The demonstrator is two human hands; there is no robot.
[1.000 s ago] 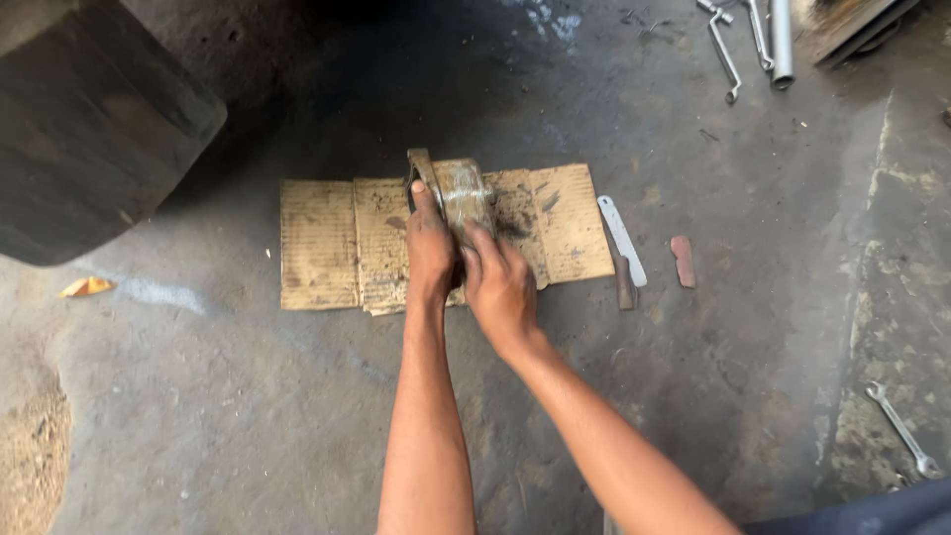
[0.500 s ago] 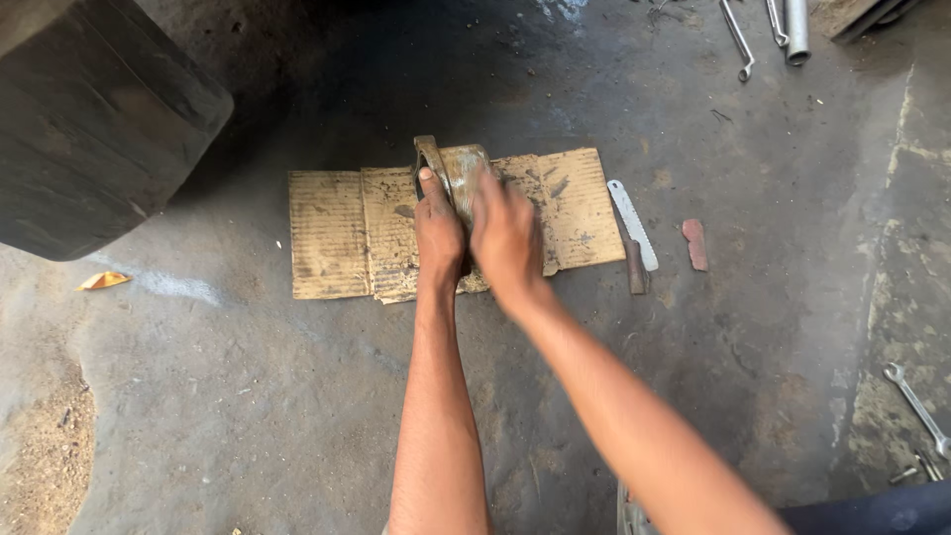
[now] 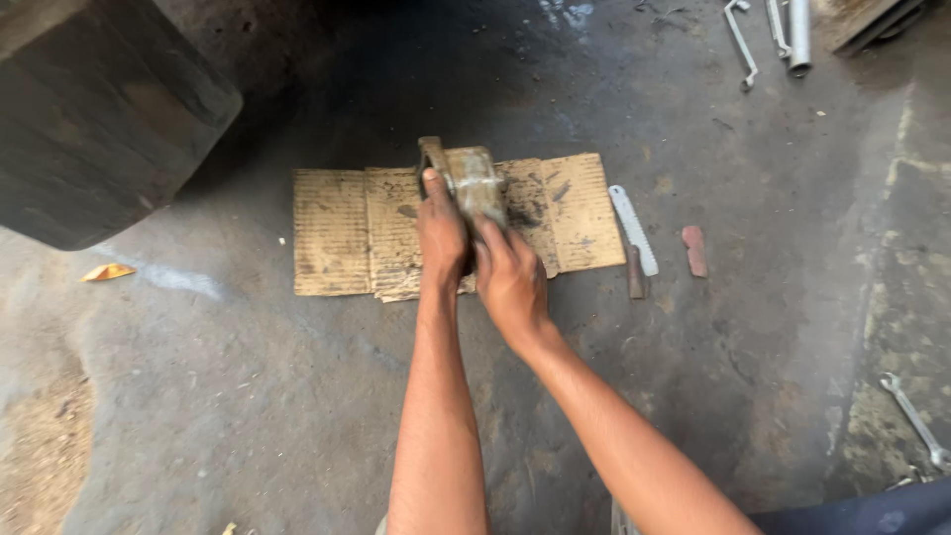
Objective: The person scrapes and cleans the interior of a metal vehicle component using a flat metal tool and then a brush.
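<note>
A grimy, grease-coated metal part (image 3: 472, 180) rests on a flattened sheet of cardboard (image 3: 342, 230) on the concrete floor. My left hand (image 3: 441, 238) grips its left side, thumb up along the edge. Pressed against the part's near end, my right hand (image 3: 510, 279) has its fingers curled over something I cannot make out. Both forearms reach in from the bottom of the view.
A flat file (image 3: 632, 231) with a dark handle and a small reddish bar (image 3: 695, 250) lie right of the cardboard. A large dark tyre (image 3: 94, 119) fills the upper left. Spanners lie at the top right (image 3: 741, 42) and lower right (image 3: 916, 421). A metal tube (image 3: 798, 35) lies at the top.
My right hand slid forward along the part half a second ago and has now drawn back toward me. My left hand keeps its hold. The view has shifted slightly.
</note>
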